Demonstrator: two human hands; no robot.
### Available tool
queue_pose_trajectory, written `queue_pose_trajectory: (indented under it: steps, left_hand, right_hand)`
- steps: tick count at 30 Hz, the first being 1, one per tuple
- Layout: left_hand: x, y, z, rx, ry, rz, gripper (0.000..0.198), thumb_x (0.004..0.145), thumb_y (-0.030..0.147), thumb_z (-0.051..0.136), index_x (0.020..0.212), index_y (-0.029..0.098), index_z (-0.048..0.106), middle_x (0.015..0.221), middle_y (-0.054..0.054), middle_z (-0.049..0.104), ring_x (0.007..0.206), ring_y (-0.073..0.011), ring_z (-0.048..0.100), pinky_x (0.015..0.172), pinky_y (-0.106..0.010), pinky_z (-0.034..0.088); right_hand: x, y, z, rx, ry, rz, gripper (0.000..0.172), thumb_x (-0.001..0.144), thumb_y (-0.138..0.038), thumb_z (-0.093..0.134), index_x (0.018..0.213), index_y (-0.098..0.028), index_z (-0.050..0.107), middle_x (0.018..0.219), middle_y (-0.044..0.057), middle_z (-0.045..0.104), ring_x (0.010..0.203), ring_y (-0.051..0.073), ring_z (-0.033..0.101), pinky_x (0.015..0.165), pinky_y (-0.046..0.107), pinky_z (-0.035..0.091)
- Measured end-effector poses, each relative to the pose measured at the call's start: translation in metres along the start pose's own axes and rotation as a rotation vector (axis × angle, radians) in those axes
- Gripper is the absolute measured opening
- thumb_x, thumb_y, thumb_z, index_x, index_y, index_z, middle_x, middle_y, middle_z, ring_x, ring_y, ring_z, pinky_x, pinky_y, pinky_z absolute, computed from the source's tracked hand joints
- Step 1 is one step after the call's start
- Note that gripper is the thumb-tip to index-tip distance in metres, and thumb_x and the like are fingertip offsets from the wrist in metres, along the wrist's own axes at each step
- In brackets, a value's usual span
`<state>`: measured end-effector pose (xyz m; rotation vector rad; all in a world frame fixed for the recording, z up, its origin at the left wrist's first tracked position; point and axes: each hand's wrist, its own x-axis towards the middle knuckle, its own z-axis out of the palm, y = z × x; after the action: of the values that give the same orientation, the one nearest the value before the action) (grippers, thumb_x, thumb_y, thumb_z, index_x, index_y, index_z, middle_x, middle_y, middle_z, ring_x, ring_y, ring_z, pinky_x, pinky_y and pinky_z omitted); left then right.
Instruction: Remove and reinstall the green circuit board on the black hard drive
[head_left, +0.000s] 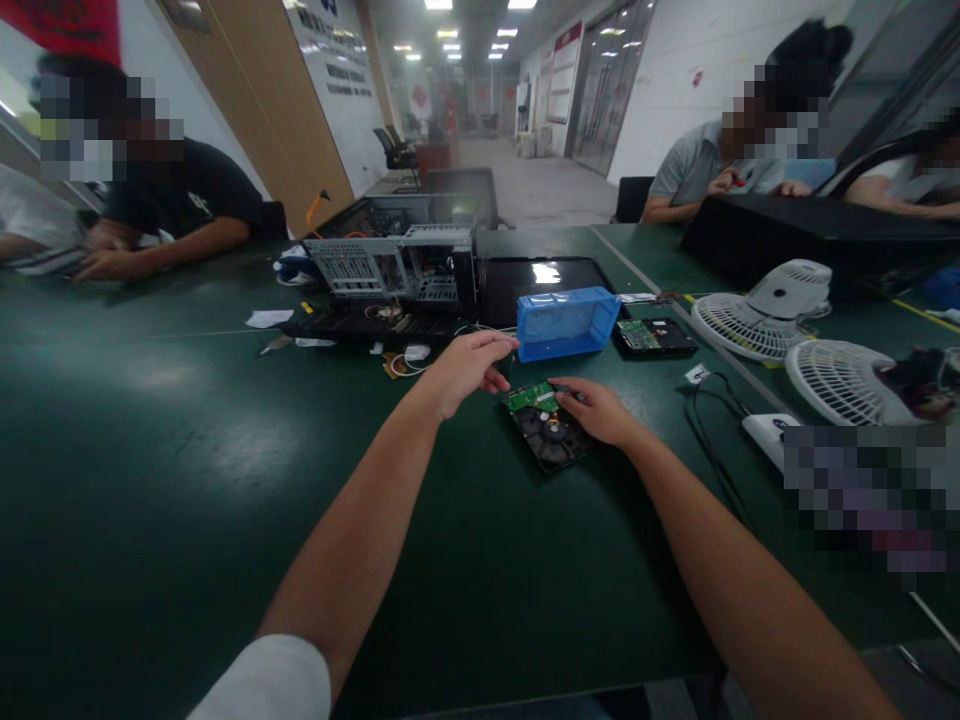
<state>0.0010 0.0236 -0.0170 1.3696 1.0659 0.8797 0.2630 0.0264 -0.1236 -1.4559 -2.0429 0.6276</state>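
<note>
- I'm seeing the open computer case [405, 268] standing at eleven o'clock from the hard drive [546, 432], crowding leftward reaches.
- The blue bin [570, 348] is sitting at twelve; a careless forward push could be jolting it.
- The left hand [469, 370] is hovering at ten, fingers loosely parted, holding nothing.
- The right hand [600, 408] is pinching the drive's two-o'clock edge; thumb pressure could be stressing the green board [534, 398].

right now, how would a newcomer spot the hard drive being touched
On the green table, find the blue bin. The hard drive lies nearer the camera; unlike the second drive right of the bin, it has the right hand on it.
</note>
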Motion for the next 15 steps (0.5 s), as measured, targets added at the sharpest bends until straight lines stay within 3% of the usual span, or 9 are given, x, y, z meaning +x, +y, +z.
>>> queue_pose_trajectory:
  steps: [6, 15]
  left_hand:
    - [-0.003, 0.0027, 0.0009, -0.165, -0.043, -0.057, 0.019, 0.091, 0.03, 0.059, 0.107, 0.021, 0.055, 0.115, -0.011, 0.071, 0.07, -0.0192, 0.074, 0.063, -0.032, 0.059]
    - [-0.0053, 0.0026, -0.0042, -0.144, -0.157, -0.095, 0.021, 0.092, 0.034, 0.056, 0.107, 0.022, 0.064, 0.113, -0.01, 0.066, 0.077, -0.0238, 0.076, 0.063, -0.033, 0.06]
  right_hand:
    - [-0.0001, 0.001, 0.0008, 0.002, 0.008, -0.008, 0.04, 0.096, -0.039, 0.055, 0.131, -0.027, 0.069, 0.109, 0.006, 0.075, 0.084, 0.021, 0.067, 0.081, 0.035, 0.053]
    - [0.0, 0.0013, 0.0, 0.013, -0.006, -0.005, 0.04, 0.096, -0.04, 0.056, 0.131, -0.026, 0.069, 0.111, 0.006, 0.075, 0.086, 0.021, 0.067, 0.08, 0.035, 0.053]
